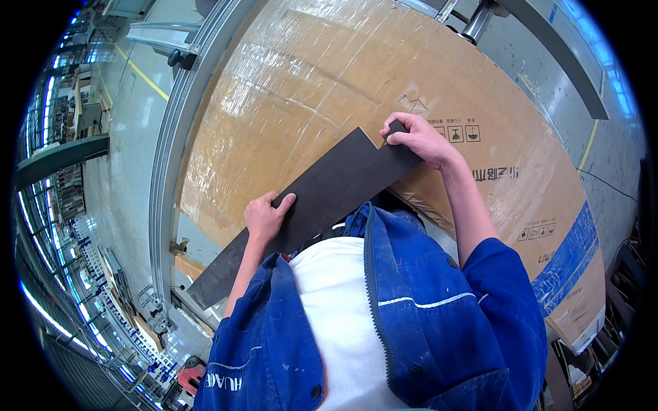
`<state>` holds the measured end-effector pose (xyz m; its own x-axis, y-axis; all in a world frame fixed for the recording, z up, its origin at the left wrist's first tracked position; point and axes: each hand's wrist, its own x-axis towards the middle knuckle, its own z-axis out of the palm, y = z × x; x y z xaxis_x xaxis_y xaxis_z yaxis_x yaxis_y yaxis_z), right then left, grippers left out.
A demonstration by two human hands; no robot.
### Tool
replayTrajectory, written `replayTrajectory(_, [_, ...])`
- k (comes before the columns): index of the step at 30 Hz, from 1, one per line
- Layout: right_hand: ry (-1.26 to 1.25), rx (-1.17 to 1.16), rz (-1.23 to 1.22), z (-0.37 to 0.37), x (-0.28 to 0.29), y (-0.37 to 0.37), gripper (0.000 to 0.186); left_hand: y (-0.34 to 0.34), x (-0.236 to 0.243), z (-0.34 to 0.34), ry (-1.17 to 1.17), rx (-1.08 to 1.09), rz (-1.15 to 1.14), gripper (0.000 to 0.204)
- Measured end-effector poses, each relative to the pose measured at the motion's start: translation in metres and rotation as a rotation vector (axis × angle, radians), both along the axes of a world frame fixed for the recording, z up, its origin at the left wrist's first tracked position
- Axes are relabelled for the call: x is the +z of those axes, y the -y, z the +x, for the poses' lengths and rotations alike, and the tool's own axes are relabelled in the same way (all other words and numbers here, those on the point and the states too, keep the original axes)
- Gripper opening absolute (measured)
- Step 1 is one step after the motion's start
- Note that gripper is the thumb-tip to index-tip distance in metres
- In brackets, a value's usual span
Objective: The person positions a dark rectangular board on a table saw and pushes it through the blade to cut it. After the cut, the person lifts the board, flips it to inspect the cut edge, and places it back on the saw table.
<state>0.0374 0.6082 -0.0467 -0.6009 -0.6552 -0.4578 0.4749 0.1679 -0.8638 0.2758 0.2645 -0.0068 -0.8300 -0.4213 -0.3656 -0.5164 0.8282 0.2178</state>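
Note:
A long dark brown board (340, 175) lies slantwise in front of my body, its near left end low beside my left forearm. My left hand (264, 218) grips its far edge, the thumb over the upper face. A notch shows in the far edge near the board's right end. There my right hand (419, 139) pinches a small dark piece (395, 128) between thumb and fingers. Whether that piece is separate or a part of the board, I cannot tell. My right fingertips are partly hidden behind it.
Beneath the board is a large cardboard package (301, 89) wrapped in clear film, with blue tape (569, 257) at its right. A grey metal rail (166, 151) runs along its left side. A curved dark bar (562, 61) stands at the far right. A red object (192, 375) is at the lower left.

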Motion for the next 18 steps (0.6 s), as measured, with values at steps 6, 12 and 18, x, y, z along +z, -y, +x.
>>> replayTrajectory(6, [-0.002,-0.008,0.032,0.0007,0.0035,0.0011,0.016,-0.0003,0.001,-0.0002,0.014,0.006,-0.008,0.063])
replayTrajectory(12, [0.045,0.014,0.071,-0.0013,-0.0016,0.0031,0.011,0.0007,0.003,-0.0013,0.04,0.011,-0.009,0.064])
replayTrajectory(18, [0.035,0.012,0.084,-0.0006,-0.0031,0.0014,0.009,-0.0019,0.0041,-0.0034,0.034,0.015,0.004,0.064])
